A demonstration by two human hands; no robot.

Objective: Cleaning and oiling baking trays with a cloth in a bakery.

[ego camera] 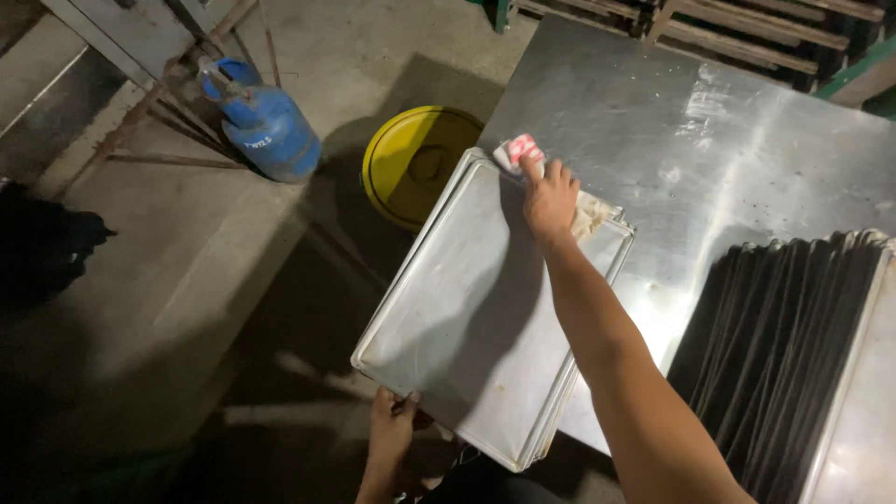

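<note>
At the centre of the frame, a stack of flat metal baking trays (467, 317) lies partly on the steel counter (728, 140), overhanging its left edge. The right hand (549, 198) presses a white-and-red cloth (519, 151) against the top tray's far corner, fingers closed over it, while the left hand (392, 427), at the lower centre, grips the stack's near edge. Upper left of the frame, a blue gas cylinder (266, 121) and a yellow lid (415, 163) rest on the floor; more trays (793, 355) stand on edge at lower right.

- Upper right: steel table (709, 121) bare, open room for a hand.
- Lower right: stacked trays (793, 345) block.
- Left of tray (467, 317): yellow lid (411, 163), blue gas cyl. (266, 126) on floor.
</note>
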